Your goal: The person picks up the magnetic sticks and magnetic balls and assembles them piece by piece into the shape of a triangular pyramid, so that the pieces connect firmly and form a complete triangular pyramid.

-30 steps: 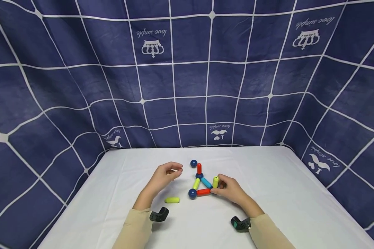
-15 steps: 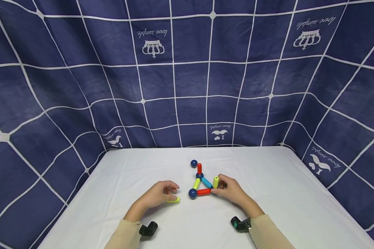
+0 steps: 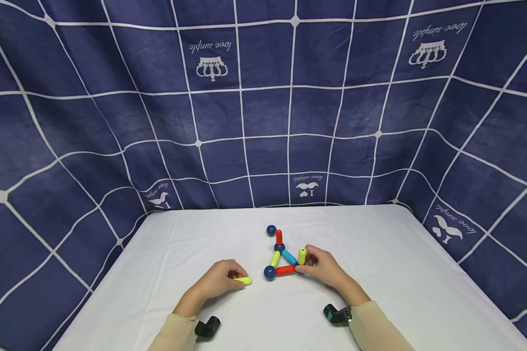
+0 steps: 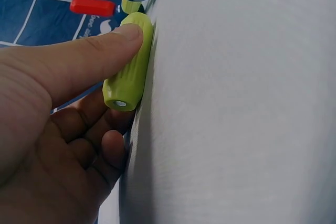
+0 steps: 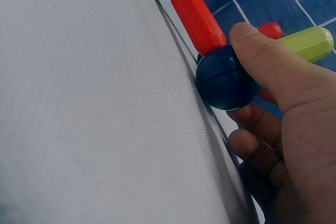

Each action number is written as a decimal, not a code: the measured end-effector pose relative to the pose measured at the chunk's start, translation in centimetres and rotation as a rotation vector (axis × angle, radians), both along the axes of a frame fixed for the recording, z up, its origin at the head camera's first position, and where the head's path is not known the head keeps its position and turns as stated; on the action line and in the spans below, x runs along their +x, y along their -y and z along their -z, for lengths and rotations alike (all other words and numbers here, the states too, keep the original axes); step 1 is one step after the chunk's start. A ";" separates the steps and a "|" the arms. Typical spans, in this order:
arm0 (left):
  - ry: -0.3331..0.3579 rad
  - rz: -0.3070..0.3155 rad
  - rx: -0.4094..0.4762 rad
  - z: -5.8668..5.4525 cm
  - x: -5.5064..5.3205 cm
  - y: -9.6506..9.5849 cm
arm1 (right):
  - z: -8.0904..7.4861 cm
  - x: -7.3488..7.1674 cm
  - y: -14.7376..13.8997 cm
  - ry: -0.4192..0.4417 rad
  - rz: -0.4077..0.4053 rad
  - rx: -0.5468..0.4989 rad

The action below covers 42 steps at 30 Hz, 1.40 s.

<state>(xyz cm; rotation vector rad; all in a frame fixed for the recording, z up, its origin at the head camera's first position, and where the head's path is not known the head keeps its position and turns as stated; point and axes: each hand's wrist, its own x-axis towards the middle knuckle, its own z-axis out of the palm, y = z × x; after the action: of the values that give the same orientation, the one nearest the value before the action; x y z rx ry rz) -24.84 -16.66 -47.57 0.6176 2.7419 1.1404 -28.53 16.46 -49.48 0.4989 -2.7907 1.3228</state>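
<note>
My left hand (image 3: 219, 280) pinches a yellow-green magnetic rod (image 4: 126, 85) between thumb and fingers, low at the tabletop. To its right lies a triangle of a red rod (image 3: 285, 270), a light blue rod (image 3: 290, 257) and a yellow-green rod (image 3: 274, 259), with dark blue balls at the corners. At the right corner my right hand (image 3: 327, 268) holds a blue ball (image 5: 226, 82), thumb against it. From that corner a second yellow-green rod (image 3: 302, 257) stands up. An upright red rod (image 3: 279, 237) rises from the far ball (image 3: 279, 247). The near left ball (image 3: 270, 273) is untouched.
A loose blue ball (image 3: 271, 230) lies behind the triangle. White cloth covers the table (image 3: 360, 243). A dark blue checked curtain (image 3: 263, 117) closes off the back and sides. Each wrist wears a black device, such as the left one (image 3: 208, 326).
My left hand has moved down and toward me from beside the triangle to the loose yellow-green rod and now pinches it. The right hand keeps its place at the ball.
</note>
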 end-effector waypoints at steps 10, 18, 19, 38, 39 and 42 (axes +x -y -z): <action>-0.025 -0.017 -0.016 0.0 -0.1 0.0 | 0.2 -0.1 0.0 -0.015 -0.003 -0.002; -0.017 -0.056 0.063 -0.3 -0.5 -0.4 | 0.2 -0.1 -0.1 -0.003 0.004 0.006; -0.008 -0.058 0.079 -0.4 -0.5 -0.5 | 0.2 -0.1 -0.1 -0.002 0.005 0.006; 0.061 -0.110 0.350 -2.2 -1.7 -5.3 | 0.3 0.0 0.1 -0.033 -0.001 0.002; 0.059 -0.106 0.357 -2.1 -1.8 -5.5 | 0.3 -0.1 0.0 -0.031 -0.001 0.002; 0.074 -0.096 0.384 -1.7 -1.8 -5.8 | 0.3 -0.1 0.0 -0.032 -0.010 -0.006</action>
<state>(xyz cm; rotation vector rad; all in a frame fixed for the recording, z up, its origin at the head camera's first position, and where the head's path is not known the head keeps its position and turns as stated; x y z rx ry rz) -26.67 -10.89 -45.83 0.4701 2.5302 1.6961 -28.64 16.44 -49.76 0.5301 -2.7616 1.3122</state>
